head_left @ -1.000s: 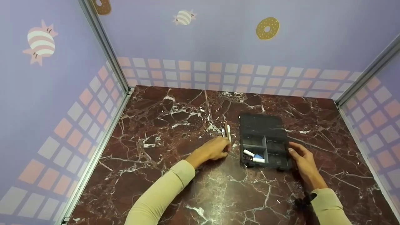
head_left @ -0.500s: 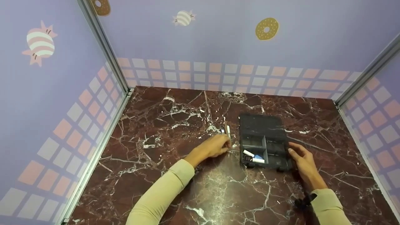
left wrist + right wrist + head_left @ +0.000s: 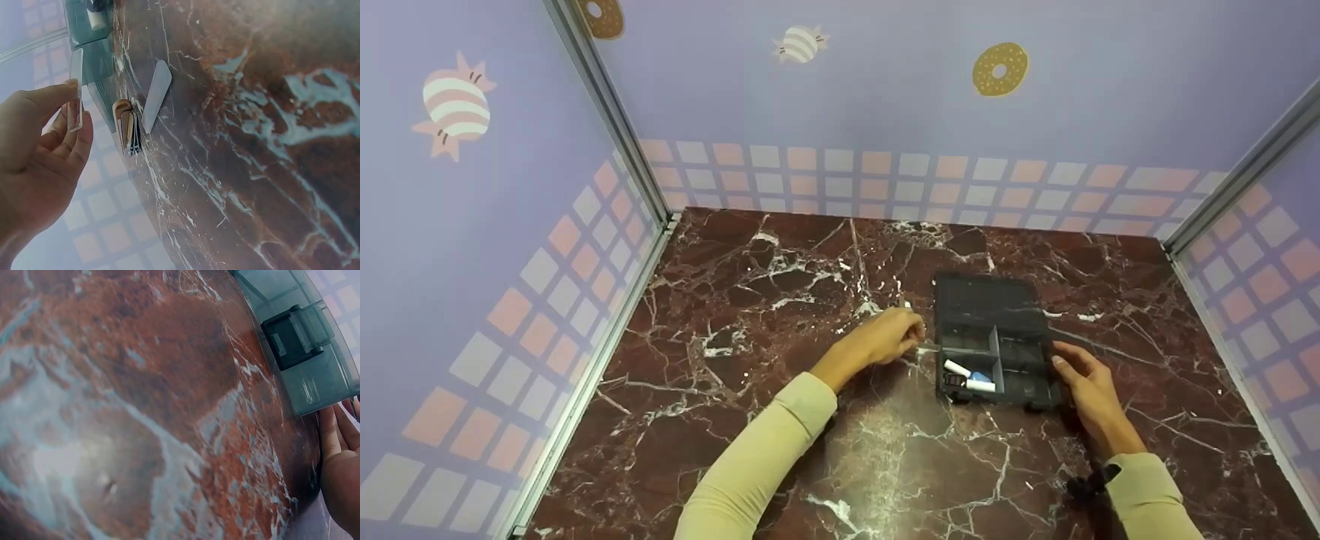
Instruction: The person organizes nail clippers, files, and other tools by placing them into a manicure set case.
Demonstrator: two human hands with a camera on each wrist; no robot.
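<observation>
My left hand (image 3: 885, 337) pinches a glass nail file (image 3: 75, 95), a flat clear strip with red lettering, between thumb and fingers. In the head view, the strip's far end reaches the left edge of a dark translucent compartment box (image 3: 994, 296). Below this hand in the left wrist view, a tan-and-silver nail clipper (image 3: 127, 126) and a pale flat strip (image 3: 157, 93) lie on the table. At the box's right side, my right hand (image 3: 1091, 390) touches the wall with nearly straight fingers (image 3: 330, 430). Small bottles with white caps (image 3: 980, 385) lie in the front left compartment.
The box lies open, with its lid folded back and a latch (image 3: 298, 336) on its front wall. Dark red marbled tabletop (image 3: 780, 345) surrounds it, with white specks scattered about. Patterned panels (image 3: 885, 90) enclose the back and sides.
My left hand has lifted off beside the nail clipper and moved right toward the box, bringing the glass nail file with it. My right hand and the box have stayed in place.
</observation>
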